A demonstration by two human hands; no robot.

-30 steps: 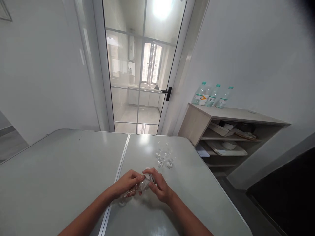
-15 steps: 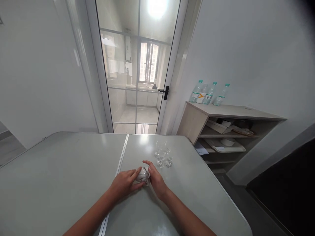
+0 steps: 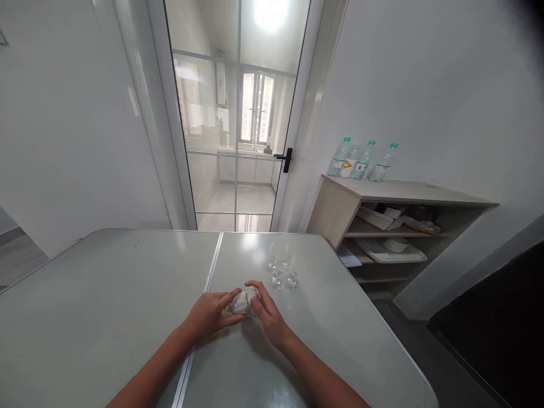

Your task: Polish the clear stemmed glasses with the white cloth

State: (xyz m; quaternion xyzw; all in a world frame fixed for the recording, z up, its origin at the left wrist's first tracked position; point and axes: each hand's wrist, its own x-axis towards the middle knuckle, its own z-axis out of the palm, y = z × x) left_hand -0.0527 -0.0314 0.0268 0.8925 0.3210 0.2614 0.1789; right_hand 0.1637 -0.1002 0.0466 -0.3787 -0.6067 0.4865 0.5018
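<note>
Low over the table (image 3: 127,294), my two hands meet around a small clear glass (image 3: 241,304) lying on its side in the air or on the tabletop; which, I cannot tell. Something whitish grey, like cloth or paper, shows in or around its bowl. My left hand (image 3: 212,313) grips it from the left between thumb and fingers. From the right, my right hand (image 3: 268,317) closes on its other end, the index finger arched over the top. Just beyond stand several small stemmed glasses (image 3: 277,279), grouped together.
A metal seam (image 3: 215,260) divides the tabletop. Behind it is a glazed door (image 3: 236,113) with a black handle (image 3: 288,161). At the right, a wooden shelf unit (image 3: 340,204) carries several plastic bottles (image 3: 361,161) on top and a tray (image 3: 395,256) lower down.
The glass has turned and shifted slightly left in my hands. My left hand has moved a little left, and my right fingers now curl closer over the glass's right end.
</note>
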